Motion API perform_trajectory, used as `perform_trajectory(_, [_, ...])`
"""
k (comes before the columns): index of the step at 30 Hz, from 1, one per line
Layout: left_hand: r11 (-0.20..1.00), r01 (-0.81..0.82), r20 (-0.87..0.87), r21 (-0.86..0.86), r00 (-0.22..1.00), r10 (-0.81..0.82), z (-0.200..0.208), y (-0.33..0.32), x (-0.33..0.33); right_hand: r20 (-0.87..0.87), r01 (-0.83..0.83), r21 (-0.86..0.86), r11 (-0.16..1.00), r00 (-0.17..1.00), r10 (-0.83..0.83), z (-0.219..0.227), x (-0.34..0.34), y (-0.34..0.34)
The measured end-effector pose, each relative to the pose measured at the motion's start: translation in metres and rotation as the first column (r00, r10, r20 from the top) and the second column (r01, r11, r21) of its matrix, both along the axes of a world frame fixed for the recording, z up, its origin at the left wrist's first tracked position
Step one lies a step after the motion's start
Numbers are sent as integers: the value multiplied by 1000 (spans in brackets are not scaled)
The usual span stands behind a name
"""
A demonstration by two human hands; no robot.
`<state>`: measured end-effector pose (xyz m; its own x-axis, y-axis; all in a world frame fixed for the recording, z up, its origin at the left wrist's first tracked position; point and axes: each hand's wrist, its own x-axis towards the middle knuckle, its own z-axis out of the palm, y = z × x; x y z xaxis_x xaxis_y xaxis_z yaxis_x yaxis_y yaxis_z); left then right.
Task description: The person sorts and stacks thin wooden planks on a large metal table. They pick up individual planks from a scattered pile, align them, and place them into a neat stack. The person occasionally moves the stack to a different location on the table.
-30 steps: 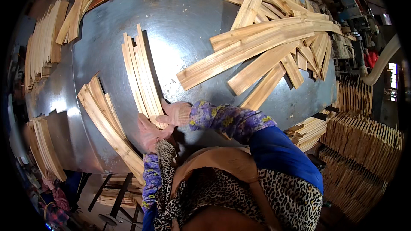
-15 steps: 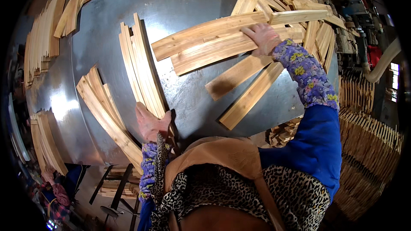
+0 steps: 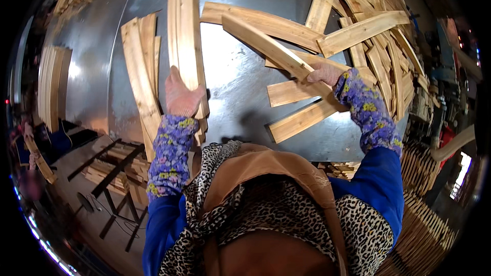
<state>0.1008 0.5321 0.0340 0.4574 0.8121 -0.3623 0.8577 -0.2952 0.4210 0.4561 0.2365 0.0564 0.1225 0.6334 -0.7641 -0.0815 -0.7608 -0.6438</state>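
Observation:
My left hand [image 3: 184, 96] is closed around the near part of a bundle of narrow wooden boards [image 3: 190, 30], which stand on edge side by side on the metal table. A single plank [image 3: 266, 46] is in my right hand [image 3: 325, 75], gripped near its close end and slanting up to the left. Beneath and beside that plank lie more loose planks, including a long one [image 3: 255, 18] behind it and a short one [image 3: 299, 121] nearer me. My right hand's fingers are partly hidden by the plank.
Left of my left hand, several boards [image 3: 138, 66] lean together. A big heap of planks [image 3: 378, 36] covers the table's right end. Further stacks [image 3: 51, 87] stand at the far left. Another person's hand [image 3: 29, 135] holds a board there. A metal-framed stand [image 3: 115, 174] is below the table [image 3: 225, 79].
My right hand has lifted a plank that lay flat and swung it to a slant. My left hand stays on the bundle. The whole view has shifted toward the right.

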Motion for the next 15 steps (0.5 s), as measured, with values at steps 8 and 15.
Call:
perform_trajectory(8, [1000,-4,-72,17,997,5,-2,-12,-14,432,-172,55,984,892,132,-54,-194,174])
perform_trajectory(15, [977,84,-165,196,985,-51,-31,-24,-32,961,-445,-180,877,113,254,-39,-61,182])
